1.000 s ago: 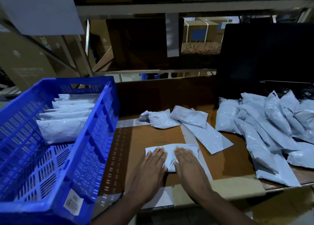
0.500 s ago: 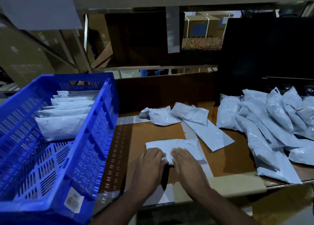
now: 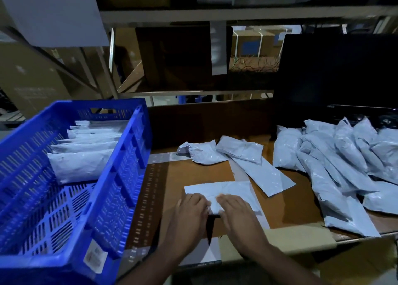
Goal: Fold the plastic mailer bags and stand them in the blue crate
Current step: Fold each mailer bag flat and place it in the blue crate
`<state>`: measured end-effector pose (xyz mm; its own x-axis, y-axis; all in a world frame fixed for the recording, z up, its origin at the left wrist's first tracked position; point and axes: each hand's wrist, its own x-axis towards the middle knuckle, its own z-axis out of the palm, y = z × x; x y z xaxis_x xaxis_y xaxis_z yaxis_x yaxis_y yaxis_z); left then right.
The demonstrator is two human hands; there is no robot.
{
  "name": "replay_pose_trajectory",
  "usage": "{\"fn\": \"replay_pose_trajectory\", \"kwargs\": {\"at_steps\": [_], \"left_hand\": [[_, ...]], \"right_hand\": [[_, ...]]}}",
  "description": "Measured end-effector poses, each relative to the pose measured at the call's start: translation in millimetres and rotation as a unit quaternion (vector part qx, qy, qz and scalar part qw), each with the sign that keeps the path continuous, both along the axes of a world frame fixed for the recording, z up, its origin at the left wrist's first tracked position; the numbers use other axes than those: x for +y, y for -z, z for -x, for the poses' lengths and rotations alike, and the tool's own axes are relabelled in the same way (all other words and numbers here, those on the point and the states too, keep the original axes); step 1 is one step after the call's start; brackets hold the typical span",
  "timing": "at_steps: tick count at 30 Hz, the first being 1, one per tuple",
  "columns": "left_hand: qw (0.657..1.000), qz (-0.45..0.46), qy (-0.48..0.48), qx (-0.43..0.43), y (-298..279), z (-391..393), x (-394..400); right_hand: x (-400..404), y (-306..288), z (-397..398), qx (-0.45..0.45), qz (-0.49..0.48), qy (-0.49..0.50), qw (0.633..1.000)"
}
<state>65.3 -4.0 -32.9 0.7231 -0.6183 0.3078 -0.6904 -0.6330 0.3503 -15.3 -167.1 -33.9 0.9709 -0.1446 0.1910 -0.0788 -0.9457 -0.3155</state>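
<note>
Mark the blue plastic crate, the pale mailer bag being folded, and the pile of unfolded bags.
blue plastic crate [image 3: 120,172]: head view, right side wall.
pale mailer bag being folded [image 3: 226,189]: head view, flat top above the hands.
pile of unfolded bags [image 3: 336,166]: head view, middle of heap.

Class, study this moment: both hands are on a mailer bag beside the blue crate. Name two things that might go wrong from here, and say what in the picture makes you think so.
1. The mailer bag under the left hand and right hand looks slick and puffy; its fold may spring open once released.
2. The folded bags fill only the far end of the blue crate; a new bag may topple into the bare near part.
</note>
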Motion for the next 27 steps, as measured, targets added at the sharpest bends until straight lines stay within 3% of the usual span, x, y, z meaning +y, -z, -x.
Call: {"fn": "replay_pose_trajectory", "kwargs": {"at_steps": [2, 7, 9, 11, 13, 18, 27], "left_hand": [[1.0, -0.022, 0.001, 0.014, -16, -12, -5], [0.996, 0.048, -0.069, 0.04, -29, -36, -13], [0.997, 0.001, -0.057, 0.054, -20, -41, -22], [0.994, -0.095, -0.024, 0.051, -1, -40, -29], [0.991, -0.126, -0.025, 0.04, 17, -35, -28], [0.994, -0.105, -0.029, 0.013, 31, -25, -19], [0.994, -0.086, -0.019, 0.063, 25, -23, -9]], "right_hand": [[-5, -17, -14, 0.0, -0.033, 0.003, 0.999], [-9, -30, -39, -0.015, -0.022, 0.028, 0.999], [-3, -27, -48, 0.012, -0.048, 0.016, 0.999], [3, -19, -54, 0.061, -0.029, -0.007, 0.998], [5, -8, -53, 0.079, -0.005, -0.033, 0.996], [1, 7, -48, 0.063, 0.021, -0.014, 0.998], [-13, 10, -34, 0.102, -0.01, 0.051, 0.993]]}}
